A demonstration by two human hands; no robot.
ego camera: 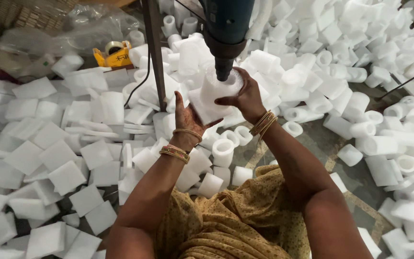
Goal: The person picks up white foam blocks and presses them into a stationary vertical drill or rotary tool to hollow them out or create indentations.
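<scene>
Both my hands grip one white foam piece (215, 96) at upper centre, under the drill nose (224, 67): left hand (186, 117) flat beneath, right hand (246, 98) wrapped around its side. It looks featherlight, soft, easily crushed; I'd hold its sides gently.

My arms are bare to the shoulder. On my left wrist (178, 146) sit gold bangles, one patterned with red and green. My right wrist (263, 123) carries thin gold bangles. I wear mustard-yellow printed cloth (231, 220).
</scene>
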